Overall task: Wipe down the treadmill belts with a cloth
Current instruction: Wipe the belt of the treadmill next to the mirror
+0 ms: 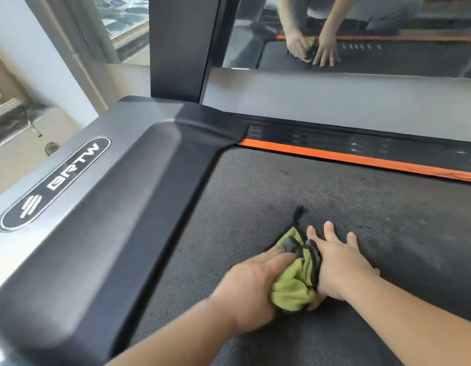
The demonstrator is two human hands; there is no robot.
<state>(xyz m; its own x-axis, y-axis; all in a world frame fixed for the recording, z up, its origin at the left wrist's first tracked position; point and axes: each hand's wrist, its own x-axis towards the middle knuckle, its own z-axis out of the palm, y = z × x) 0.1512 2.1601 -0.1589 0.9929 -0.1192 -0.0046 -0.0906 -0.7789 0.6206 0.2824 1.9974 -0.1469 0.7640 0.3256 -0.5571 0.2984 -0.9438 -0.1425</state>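
- Treadmill belt [334, 194], dark grey and finely textured, fills the lower right of the view and runs away to the right, with faint darker smudges on its surface beyond the hands.
- Black and silver plastic motor cover [123, 207] caps the belt's left end and carries a black oval badge [55, 183] lettered "BRTW".
- Wall mirror [387, 22] behind the machine reflects the belt, both forearms and the cloth between them.
- Bright orange strip [348, 157] borders the belt's far edge, below a black side rail.
- Window [123, 19] with a grey frame shows at top left, beside a black upright post.
- Crumpled green cloth with grey and black trim [295, 283] lies on the belt near its left end, bunched between the two hands, one dark corner trailing forward.
- Left hand [251, 286] grips the bunched cloth from the left, its fingers laid over the top of the fabric; the thumb is hidden.
- Right hand [340, 262] lies flat on the belt with fingers spread, its inner edge pressed against the cloth's right side.
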